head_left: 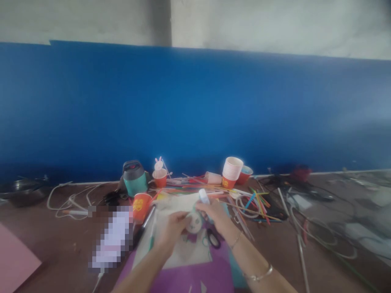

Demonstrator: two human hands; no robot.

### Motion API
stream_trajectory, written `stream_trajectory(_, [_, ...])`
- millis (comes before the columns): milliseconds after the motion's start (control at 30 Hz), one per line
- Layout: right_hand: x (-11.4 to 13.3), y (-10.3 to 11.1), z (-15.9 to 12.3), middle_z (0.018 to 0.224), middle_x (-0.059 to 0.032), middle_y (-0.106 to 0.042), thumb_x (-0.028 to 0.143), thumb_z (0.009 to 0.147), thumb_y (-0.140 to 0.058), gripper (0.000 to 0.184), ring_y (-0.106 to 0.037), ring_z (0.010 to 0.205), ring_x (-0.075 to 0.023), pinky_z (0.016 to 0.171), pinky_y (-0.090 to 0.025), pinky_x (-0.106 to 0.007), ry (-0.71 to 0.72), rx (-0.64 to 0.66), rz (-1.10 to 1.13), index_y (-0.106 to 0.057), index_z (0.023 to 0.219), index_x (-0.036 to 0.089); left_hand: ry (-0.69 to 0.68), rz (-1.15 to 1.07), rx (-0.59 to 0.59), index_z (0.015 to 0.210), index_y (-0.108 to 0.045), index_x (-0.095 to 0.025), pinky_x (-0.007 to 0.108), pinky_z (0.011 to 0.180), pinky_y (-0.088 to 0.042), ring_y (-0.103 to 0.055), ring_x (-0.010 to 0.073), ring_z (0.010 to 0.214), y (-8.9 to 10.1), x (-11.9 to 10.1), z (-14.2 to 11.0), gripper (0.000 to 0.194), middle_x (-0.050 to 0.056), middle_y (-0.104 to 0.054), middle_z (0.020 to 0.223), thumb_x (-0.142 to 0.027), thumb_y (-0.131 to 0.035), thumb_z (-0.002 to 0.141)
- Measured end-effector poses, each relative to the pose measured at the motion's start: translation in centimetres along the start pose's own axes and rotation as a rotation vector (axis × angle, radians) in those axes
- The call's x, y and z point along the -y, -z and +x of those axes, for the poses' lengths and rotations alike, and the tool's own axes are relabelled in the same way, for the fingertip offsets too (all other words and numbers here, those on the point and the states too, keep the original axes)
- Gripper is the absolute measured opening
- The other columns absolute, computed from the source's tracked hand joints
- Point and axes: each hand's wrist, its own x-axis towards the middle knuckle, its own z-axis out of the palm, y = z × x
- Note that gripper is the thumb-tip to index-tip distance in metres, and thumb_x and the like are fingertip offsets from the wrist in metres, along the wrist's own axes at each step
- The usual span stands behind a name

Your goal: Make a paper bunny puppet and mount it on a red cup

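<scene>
My left hand (174, 230) pinches the left edge of a round white paper cutout (194, 223) with a face drawn on it. On the right, my right hand (215, 211) is closed around a small white-capped tube (203, 196), close to the cutout's upper right edge. Below both hands lie a white paper sheet (183, 254) and purple paper (214, 272). Black-handled scissors (213, 239) rest just under my right wrist. A green pen (152, 241) lies left of my left hand.
Orange paper cups (142, 208) and a stack of white cups (232, 169) stand around the work area. Colourful thin sticks (259, 201) lie scattered at the back right. A teal container (134, 182), cables (71, 199) and a blue wall (195, 110) are beyond.
</scene>
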Motion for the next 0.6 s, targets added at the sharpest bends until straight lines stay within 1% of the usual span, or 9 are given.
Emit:
stream_trajectory(100, [0.12,0.19,-0.21,0.039,0.0056,-0.048,0.024,0.06,-0.065,0.007,-0.041,0.039,-0.0079,0.039,-0.03,-0.02,0.011,0.031,-0.079,-0.063,0.06,0.017,0.009,-0.007,0.011,0.091,-0.072,-0.011,0.028,0.062,-0.049,-0.063,0.0189,0.065,-0.18,-0.27,-0.12,0.046,0.006,-0.071,0.072,-0.045,-0.075,0.059])
stream_trajectory(167, [0.18,0.3,-0.27,0.039,0.0059,-0.047,0.024,0.06,-0.065,0.007,-0.042,0.04,-0.0085,0.04,-0.03,-0.02,0.012,0.037,-0.112,-0.063,0.06,0.017,0.008,-0.003,0.001,0.093,-0.072,-0.01,0.029,0.061,-0.049,-0.063,0.0192,0.064,-0.17,-0.31,-0.13,0.048,0.006,-0.071,0.071,-0.044,-0.075,0.059])
stream_trajectory(300, [0.17,0.36,-0.26,0.04,0.0062,-0.047,0.025,0.059,-0.065,0.007,-0.042,0.04,-0.0085,0.041,-0.029,-0.021,0.01,0.048,-0.14,-0.064,0.061,0.018,-0.006,0.011,-0.016,0.089,-0.072,-0.01,0.027,0.058,-0.049,-0.064,0.0183,0.062,-0.08,-0.17,-0.06,0.045,0.006,-0.07,0.07,-0.044,-0.076,0.059])
stream_trajectory(433, [0.14,0.35,-0.28,0.041,0.0064,-0.047,0.027,0.059,-0.065,0.01,-0.041,0.041,-0.0077,0.041,-0.028,-0.02,0.017,0.074,-0.12,-0.064,0.062,0.018,-0.01,-0.012,-0.024,0.084,-0.071,-0.011,0.026,0.055,-0.048,-0.063,0.0173,0.059,-0.17,-0.22,-0.1,0.042,0.006,-0.071,0.068,-0.044,-0.077,0.058])
stream_trajectory(600, [0.48,0.3,-0.53,0.041,0.0066,-0.047,0.026,0.058,-0.065,0.01,-0.041,0.041,-0.0077,0.042,-0.028,-0.02,0.021,0.084,-0.142,-0.064,0.063,0.017,-0.009,-0.036,-0.039,0.081,-0.07,-0.012,0.026,0.053,-0.049,-0.064,0.018,0.059,-0.33,-0.28,-0.18,0.041,0.005,-0.07,0.066,-0.044,-0.077,0.057])
